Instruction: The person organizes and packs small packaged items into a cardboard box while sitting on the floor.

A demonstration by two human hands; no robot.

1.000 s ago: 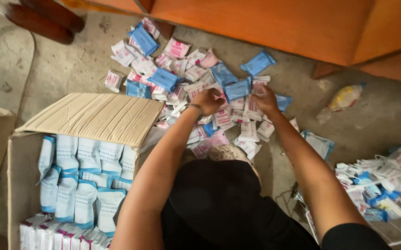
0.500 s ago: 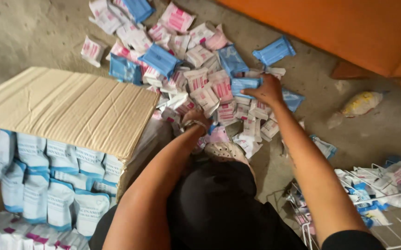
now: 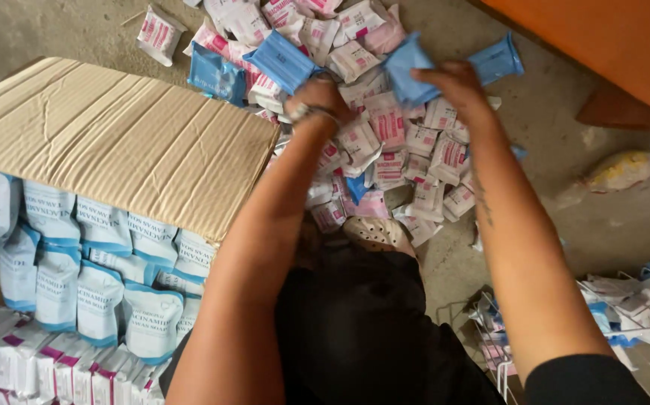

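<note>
A heap of small pink-and-white sachets point(image 3: 385, 127) and blue packets lies on the concrete floor in front of me. My right hand point(image 3: 452, 82) grips a blue packet point(image 3: 407, 67) at the top of the heap. My left hand point(image 3: 317, 97) reaches into the heap beside another blue packet point(image 3: 284, 60), fingers curled among the sachets; whether it holds one is hidden.
An open cardboard box point(image 3: 115, 135) at the left holds rows of white-and-blue pouches point(image 3: 77, 270) and pink-edged cartons point(image 3: 32, 360). An orange wooden furniture piece point(image 3: 610, 45) stands at top right. A wire rack point(image 3: 603, 330) with packets sits at lower right, a yellowish wrapper point(image 3: 621, 171) nearby.
The camera has moved closer to the heap. My right hand has lifted a blue packet from the pile, and my left hand has pushed farther forward into the sachets.
</note>
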